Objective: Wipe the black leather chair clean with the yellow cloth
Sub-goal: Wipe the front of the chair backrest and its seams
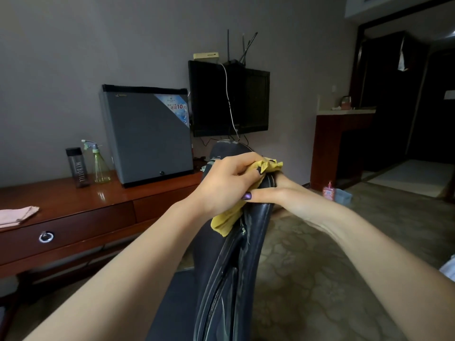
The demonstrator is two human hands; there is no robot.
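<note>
The black leather chair (221,279) rises from the bottom centre, its worn back seen nearly edge-on. My left hand (226,183) is on the chair's top edge and grips the bunched yellow cloth (227,221), which sticks out past my fingertips and hangs below my palm against the leather. My right hand (285,193) holds the chair back from the right side. Its thumb lies across the front of the edge, and its fingers are hidden behind the chair.
A wooden desk (103,207) with drawers stands at the left, carrying a grey mini fridge (150,134), a green spray bottle (99,163), a dark bottle (77,167) and a folded pink cloth (17,215). A wall TV (229,99) hangs beyond. Patterned carpet (320,267) lies to the right.
</note>
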